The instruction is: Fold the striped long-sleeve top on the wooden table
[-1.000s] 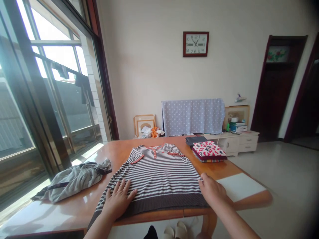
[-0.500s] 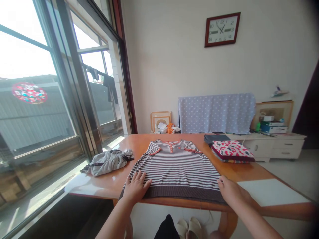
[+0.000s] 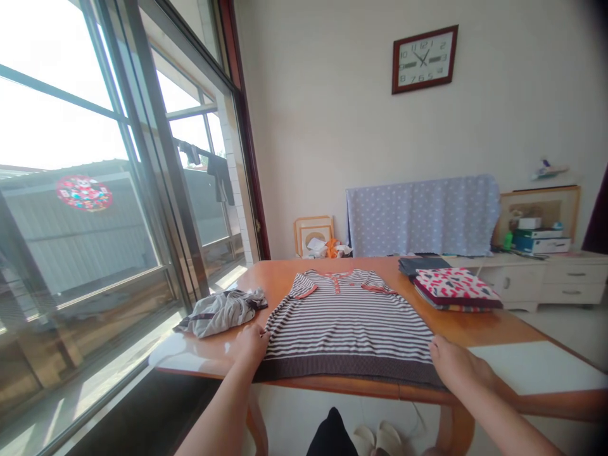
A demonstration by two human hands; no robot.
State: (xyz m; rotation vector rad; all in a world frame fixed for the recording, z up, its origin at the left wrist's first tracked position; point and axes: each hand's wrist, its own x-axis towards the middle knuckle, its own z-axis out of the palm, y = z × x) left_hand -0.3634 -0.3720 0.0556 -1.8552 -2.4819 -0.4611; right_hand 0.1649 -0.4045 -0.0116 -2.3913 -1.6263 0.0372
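The striped short-sleeved knit top (image 3: pixel 351 323) lies spread flat between the two grips, buttoned front up, on the wooden table (image 3: pixel 275 272). The left hand (image 3: pixel 251 345) pinches one side edge just above the dark ribbed hem (image 3: pixel 346 366); the right hand (image 3: pixel 451 362) has the opposite edge caught between thumb and fingers. The orange-trimmed neckline (image 3: pixel 335 276) lies well beyond both grips. Past the left grip, farther left, is a crumpled grey garment (image 3: pixel 225 313), its kind hard to make out. Beyond the right grip sits a folded fabric stack (image 3: pixel 456 285), and a white sheet (image 3: pixel 541 364) lies just right of that hand
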